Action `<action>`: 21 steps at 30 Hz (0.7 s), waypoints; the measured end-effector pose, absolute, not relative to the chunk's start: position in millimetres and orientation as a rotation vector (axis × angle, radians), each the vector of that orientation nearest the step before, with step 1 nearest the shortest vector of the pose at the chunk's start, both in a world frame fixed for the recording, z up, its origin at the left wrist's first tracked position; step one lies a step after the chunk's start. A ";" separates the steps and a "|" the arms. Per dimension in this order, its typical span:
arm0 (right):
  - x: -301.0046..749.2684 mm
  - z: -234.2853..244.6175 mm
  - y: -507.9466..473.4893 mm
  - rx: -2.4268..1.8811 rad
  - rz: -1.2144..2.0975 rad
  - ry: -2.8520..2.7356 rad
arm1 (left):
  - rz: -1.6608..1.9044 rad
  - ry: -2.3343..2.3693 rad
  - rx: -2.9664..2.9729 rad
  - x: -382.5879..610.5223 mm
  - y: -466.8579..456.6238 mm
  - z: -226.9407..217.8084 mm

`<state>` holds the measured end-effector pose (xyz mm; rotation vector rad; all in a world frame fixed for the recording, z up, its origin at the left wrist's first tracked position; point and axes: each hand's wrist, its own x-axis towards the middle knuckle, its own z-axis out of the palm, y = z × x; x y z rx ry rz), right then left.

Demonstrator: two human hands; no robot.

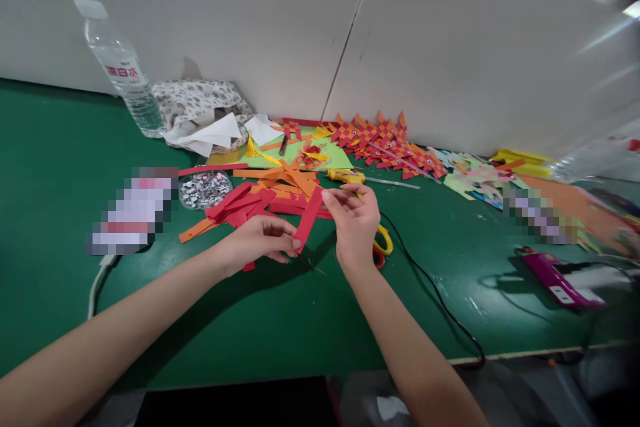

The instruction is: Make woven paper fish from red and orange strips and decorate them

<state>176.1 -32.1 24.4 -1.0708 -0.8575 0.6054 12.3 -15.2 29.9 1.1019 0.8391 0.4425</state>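
Observation:
Both of my hands hold one red paper strip [308,219] above the green table [60,227]. My left hand [263,240] pinches the strip's lower end. My right hand [355,223] pinches its upper end with fingers closed. Just behind the hands lies a pile of red and orange strips [260,197]. Yellow-handled scissors [383,240] lie under my right wrist, partly hidden.
A water bottle [123,70] stands at the back left beside crumpled cloth and paper [200,113]. A dish of googly eyes [204,188] sits left of the pile. Woven red-orange paper pieces [385,140] line the white wall. A purple device [560,280] and black cable [435,293] lie right.

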 end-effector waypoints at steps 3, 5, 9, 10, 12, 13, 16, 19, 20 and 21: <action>176.4 24.7 -32.0 -1.073 0.604 -0.852 | 0.361 0.720 0.983 8.2 -12.3 32.1; 176.2 25.4 -31.9 -1.085 0.608 -0.841 | 0.326 0.654 0.904 5.6 -10.0 31.9; 176.1 26.7 -32.0 -1.103 0.602 -0.816 | 0.312 0.623 0.850 3.8 -8.4 31.1; 176.3 26.9 -32.0 -1.105 0.601 -0.815 | 0.314 0.631 0.854 4.0 -8.9 31.3; 177.3 26.8 -32.0 -1.109 0.604 -0.818 | 0.335 0.658 0.879 4.9 -10.2 32.1; 178.1 26.7 -31.8 -1.110 0.608 -0.819 | 0.358 0.679 0.902 5.4 -10.7 32.4; 180.9 26.6 -30.6 -1.106 0.623 -0.811 | 0.504 0.773 0.956 6.2 -9.2 31.1; 182.6 27.8 -29.2 -1.101 0.645 -0.795 | 0.724 0.861 0.908 5.0 -2.8 26.8; 182.5 28.5 -29.0 -1.100 0.657 -0.792 | 0.790 0.872 0.883 4.3 -0.4 25.4; 182.1 29.3 -29.0 -1.098 0.672 -0.794 | 0.845 0.872 0.866 3.7 1.7 24.1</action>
